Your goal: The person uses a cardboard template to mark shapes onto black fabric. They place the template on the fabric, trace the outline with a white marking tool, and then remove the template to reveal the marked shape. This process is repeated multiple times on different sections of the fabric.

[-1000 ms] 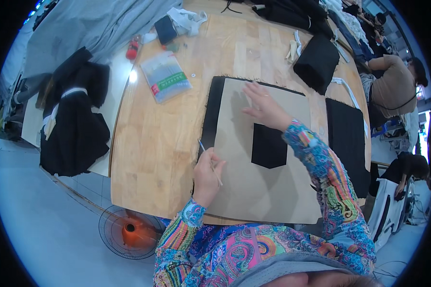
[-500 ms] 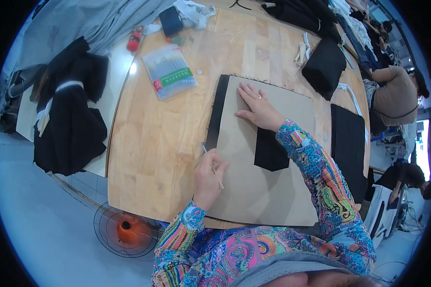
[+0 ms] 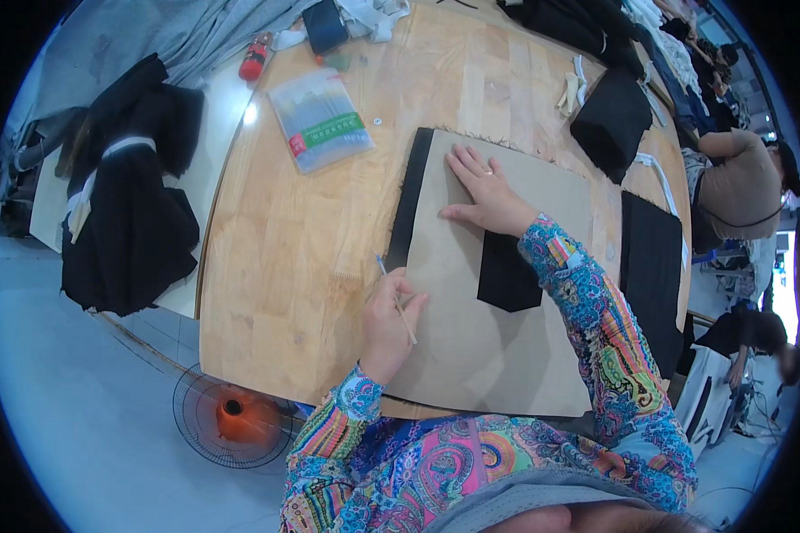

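Note:
A large beige card pattern piece lies on black cloth, whose frayed edge shows along the card's left side. My left hand rests at the card's left edge, fingers closed round a thin pen with a blue end pointing away from me. My right hand lies flat on the card's upper part, fingers spread, holding nothing. Below its wrist is a black pocket-shaped area; I cannot tell whether it is a cut-out or a piece on top.
A clear plastic packet and a red bottle-like item lie toward the far left of the wooden table. Black cloth pieces lie at right. An orange fan stands below the left edge. Other people work at far right.
The whole view has shifted slightly, so things on the table appear a little higher and further right. Both hands keep nearly the same places on the card.

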`<state>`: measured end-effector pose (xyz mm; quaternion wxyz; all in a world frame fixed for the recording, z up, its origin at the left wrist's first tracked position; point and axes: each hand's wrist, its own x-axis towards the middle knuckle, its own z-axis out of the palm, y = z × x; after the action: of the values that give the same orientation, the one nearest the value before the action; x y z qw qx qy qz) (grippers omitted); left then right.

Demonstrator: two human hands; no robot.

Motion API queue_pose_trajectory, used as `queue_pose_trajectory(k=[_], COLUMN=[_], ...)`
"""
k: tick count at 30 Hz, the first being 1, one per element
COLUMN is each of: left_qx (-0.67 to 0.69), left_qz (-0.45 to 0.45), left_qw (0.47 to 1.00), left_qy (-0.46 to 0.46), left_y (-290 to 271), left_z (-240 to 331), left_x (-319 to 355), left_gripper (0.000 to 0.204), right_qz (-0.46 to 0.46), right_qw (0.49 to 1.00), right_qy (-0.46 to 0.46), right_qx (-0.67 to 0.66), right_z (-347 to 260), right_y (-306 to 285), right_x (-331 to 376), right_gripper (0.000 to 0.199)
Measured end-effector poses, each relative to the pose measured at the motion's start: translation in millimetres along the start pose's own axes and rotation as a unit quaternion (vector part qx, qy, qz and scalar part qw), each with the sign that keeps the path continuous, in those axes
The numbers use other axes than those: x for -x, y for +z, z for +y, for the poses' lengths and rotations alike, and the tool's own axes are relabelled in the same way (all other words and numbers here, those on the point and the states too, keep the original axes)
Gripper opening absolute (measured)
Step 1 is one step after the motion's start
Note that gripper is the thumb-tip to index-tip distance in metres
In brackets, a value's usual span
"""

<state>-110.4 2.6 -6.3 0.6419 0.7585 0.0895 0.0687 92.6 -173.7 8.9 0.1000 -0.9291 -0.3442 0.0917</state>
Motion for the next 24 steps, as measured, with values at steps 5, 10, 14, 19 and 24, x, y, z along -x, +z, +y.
queue_pose_trajectory(k=[5, 10, 14, 19, 24], left_qx=[-0.073, -0.157, -0.202, -0.146, -0.117], left_qz=[-0.003, -0.01, 0.005, -0.004, 0.006], left_qw=[0.997, 0.985, 0.976, 0.978, 0.98], left_qy=[-0.039, -0.072, -0.086, -0.146, -0.16], left_y=[-21, -47, -52, -57, -57], left_z=[23, 27, 19, 18, 18], left_x=[41, 103, 119, 116, 117], left_gripper=[0.022, 0.02, 0.02, 0.02, 0.019], right_qz=[-0.037, -0.035, -0.069, -0.07, -0.076], right_qw=[0.999, 0.999, 0.995, 0.995, 0.995], right_qy=[-0.002, 0.006, 0.044, 0.047, 0.052], right_qx=[0.034, 0.034, 0.051, 0.046, 0.042], right_z=[-9, -9, -14, -13, -13], right_y=[-12, -9, -13, -15, -17], right_x=[1, -1, -4, -6, -5], right_gripper=[0.112, 0.112, 0.113, 0.113, 0.113])
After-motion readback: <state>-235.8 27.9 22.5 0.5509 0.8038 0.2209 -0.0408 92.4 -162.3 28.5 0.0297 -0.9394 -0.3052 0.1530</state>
